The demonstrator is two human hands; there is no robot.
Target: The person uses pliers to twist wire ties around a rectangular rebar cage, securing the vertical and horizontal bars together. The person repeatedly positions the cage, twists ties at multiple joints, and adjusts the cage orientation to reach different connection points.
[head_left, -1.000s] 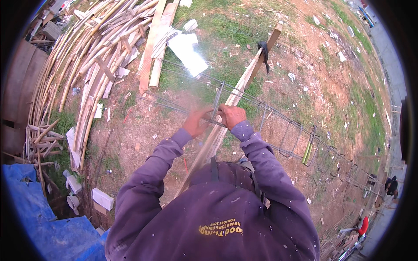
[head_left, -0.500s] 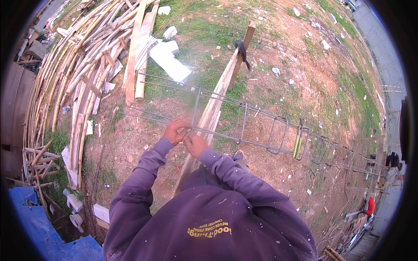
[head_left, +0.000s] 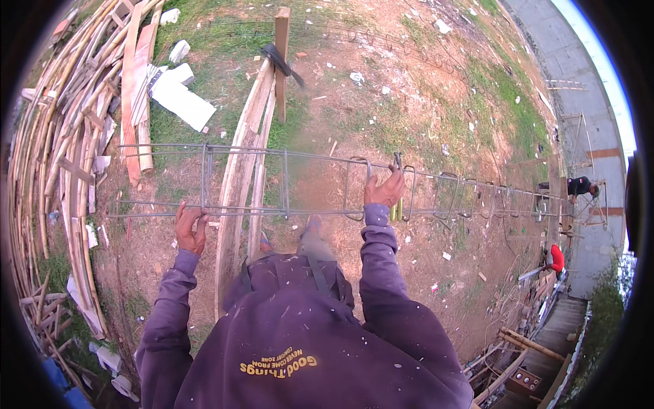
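Observation:
A long steel rebar cage (head_left: 320, 215) with rectangular stirrups runs left to right in front of me, lying across a rough wooden beam (head_left: 235, 184). My left hand (head_left: 190, 229) has its fingers curled at the near bar, beside the stirrup left of the beam; any small wire there is too fine to see. Farther right along the cage, my right hand (head_left: 385, 189) is closed around green-handled pincers (head_left: 396, 210) hanging among the stirrups. Their metal head shows above the fingers, and the handles are partly hidden behind the hand.
A wooden post (head_left: 281, 68), tied with a black strip, stands at the beam's far end. Bamboo poles and boards (head_left: 75, 136) are heaped at left, near a white slab (head_left: 182, 102). A person in dark clothes (head_left: 581, 187) is at far right. Scrap timber (head_left: 507, 371) lies lower right.
My hands, earlier together at a stirrup corner, are now apart. My right hand has moved right along the cage to the pincers; my left stays near that stirrup. The view has shifted rightward.

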